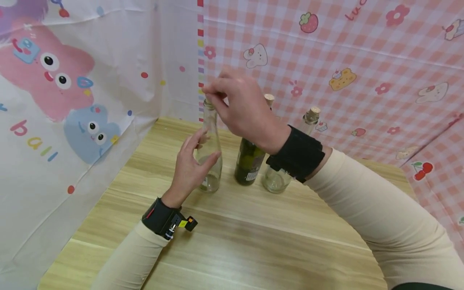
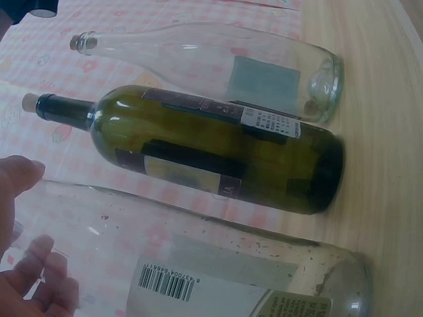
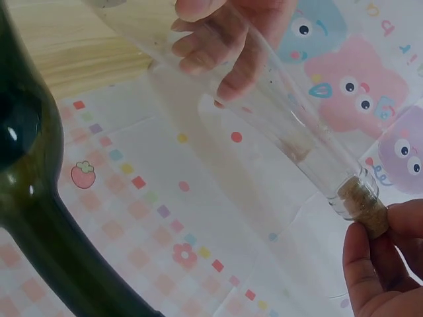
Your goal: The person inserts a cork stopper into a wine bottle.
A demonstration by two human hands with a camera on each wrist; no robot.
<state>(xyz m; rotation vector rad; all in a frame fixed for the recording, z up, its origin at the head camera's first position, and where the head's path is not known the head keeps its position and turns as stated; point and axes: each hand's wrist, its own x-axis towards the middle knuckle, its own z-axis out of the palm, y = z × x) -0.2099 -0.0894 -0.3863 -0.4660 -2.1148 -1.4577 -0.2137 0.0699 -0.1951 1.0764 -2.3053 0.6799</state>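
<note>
A clear glass bottle with a barcode label stands upright on the left of the table. My left hand holds it around the body, thumb on the near side and fingers on the far side. Above the neck, my right hand pinches a cork between thumb and fingers. In the right wrist view the cork's lower part sits inside the bottle mouth, while its upper part sticks out.
Right of the held bottle stands a dark green wine bottle with a cork in it. Farther right is another clear corked bottle. A wooden table bears all three. Printed cloths hang behind and at the sides.
</note>
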